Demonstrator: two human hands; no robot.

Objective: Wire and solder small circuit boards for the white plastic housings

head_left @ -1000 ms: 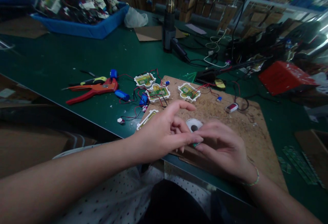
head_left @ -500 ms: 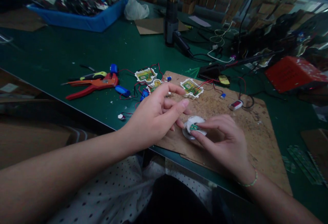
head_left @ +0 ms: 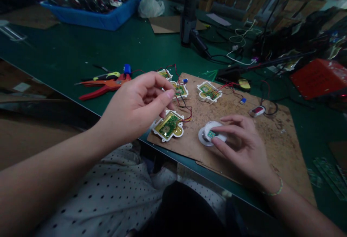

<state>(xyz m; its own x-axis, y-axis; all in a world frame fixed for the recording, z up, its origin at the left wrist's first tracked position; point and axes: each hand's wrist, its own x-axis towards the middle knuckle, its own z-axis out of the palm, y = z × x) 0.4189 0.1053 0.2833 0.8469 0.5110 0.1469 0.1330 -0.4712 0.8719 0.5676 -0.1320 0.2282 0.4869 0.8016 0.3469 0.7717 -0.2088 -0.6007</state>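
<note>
Green circuit piece (head_left: 211,134) is above the brown board (head_left: 233,108), my left hand (head_left: 138,101) half-curled, any hold I can't tell, my right hand (head_left: 245,146) pinching it at the white holder (head_left: 211,124), and I'd judge it light, stiff, fragile, best gripped by its edges.

- Small circuit board (head_left: 211,134): green
- Round piece (head_left: 207,128): white
- Mat (head_left: 230,110), along the worktop (head_left: 108,47)'s near edge: brown, dark-speckled
- Worktop: dark green
- Cutter (head_left: 116,84), towards its left edge: orange-red
- Bin (head_left: 105,21), far edge: blue
- Cloth (head_left: 108,190): white, black-dotted
</note>
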